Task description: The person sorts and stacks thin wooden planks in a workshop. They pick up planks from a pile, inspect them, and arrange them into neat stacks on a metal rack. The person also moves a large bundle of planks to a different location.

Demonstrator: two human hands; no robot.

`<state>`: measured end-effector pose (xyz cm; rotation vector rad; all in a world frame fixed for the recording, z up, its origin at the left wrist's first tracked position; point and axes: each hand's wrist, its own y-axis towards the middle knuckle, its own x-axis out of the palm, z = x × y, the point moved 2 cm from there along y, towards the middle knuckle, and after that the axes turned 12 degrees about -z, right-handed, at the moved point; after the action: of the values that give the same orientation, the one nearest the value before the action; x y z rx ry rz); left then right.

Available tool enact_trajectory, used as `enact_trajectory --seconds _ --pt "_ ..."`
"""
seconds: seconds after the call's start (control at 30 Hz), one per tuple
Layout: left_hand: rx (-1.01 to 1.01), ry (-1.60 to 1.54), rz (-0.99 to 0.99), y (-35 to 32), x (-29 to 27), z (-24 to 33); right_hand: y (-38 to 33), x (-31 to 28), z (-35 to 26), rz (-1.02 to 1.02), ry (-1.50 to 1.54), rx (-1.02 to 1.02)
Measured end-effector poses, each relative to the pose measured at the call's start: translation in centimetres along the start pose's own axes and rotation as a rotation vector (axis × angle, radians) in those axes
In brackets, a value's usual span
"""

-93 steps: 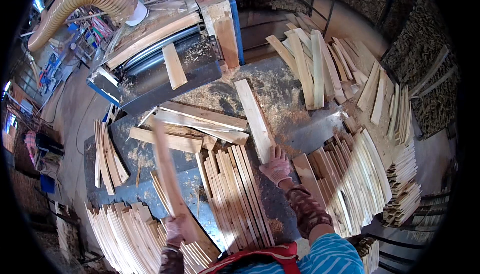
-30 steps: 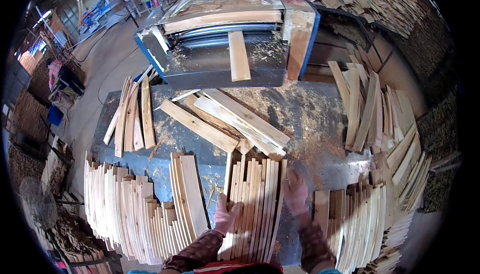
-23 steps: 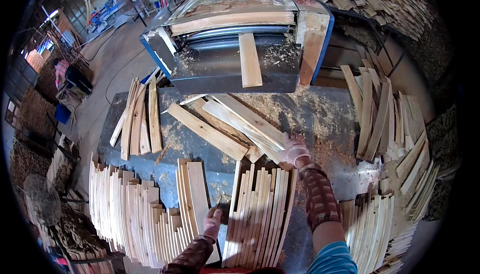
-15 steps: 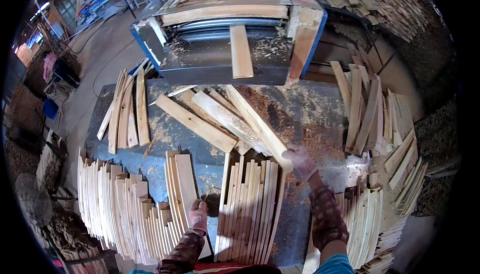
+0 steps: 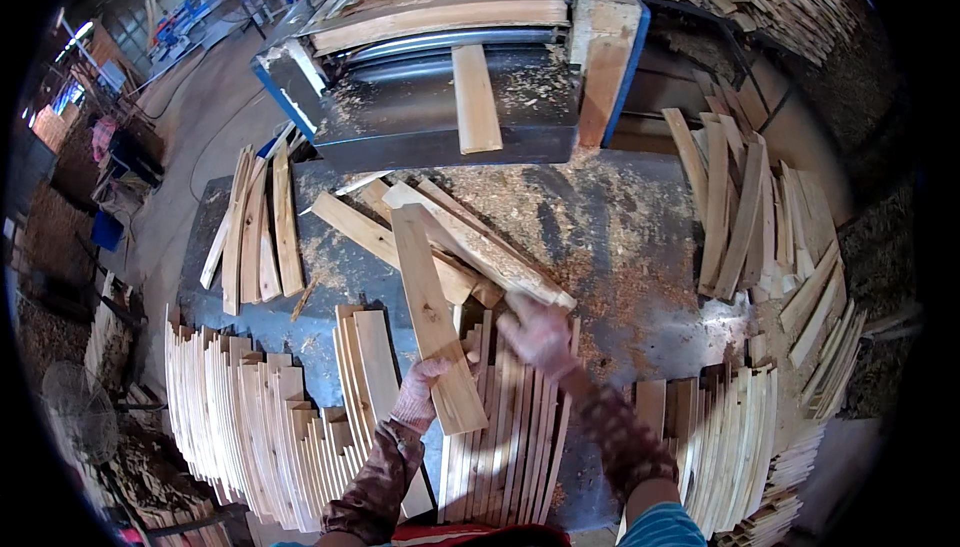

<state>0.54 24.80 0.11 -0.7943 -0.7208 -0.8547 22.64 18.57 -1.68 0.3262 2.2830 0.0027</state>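
Plank (image 5: 432,312) just swapped hands, leaving the crisscrossed pile (image 5: 480,249) one board lighter, as the left hand (image 5: 418,389) gripped it aslant above the row of edge-set boards (image 5: 508,447) and the blurred right hand (image 5: 542,337) spread its fingers, seemingly empty.

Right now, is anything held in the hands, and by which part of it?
The left hand holds a board near its lower end; the right hand, blurred, seems to hold nothing.
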Motion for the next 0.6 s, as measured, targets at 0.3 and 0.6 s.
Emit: enact_trajectory --seconds 0.3,0.6 --pt "-0.023 -0.076 -0.047 -2.5 -0.7 0.5 7.4 -1.0 10.1 -0.533 -0.268 0.621" --pt "0.087 1.255 0.822 -13.5 -8.7 -6.0 2.3 -3.5 8.2 -0.493 -0.408 0.548"
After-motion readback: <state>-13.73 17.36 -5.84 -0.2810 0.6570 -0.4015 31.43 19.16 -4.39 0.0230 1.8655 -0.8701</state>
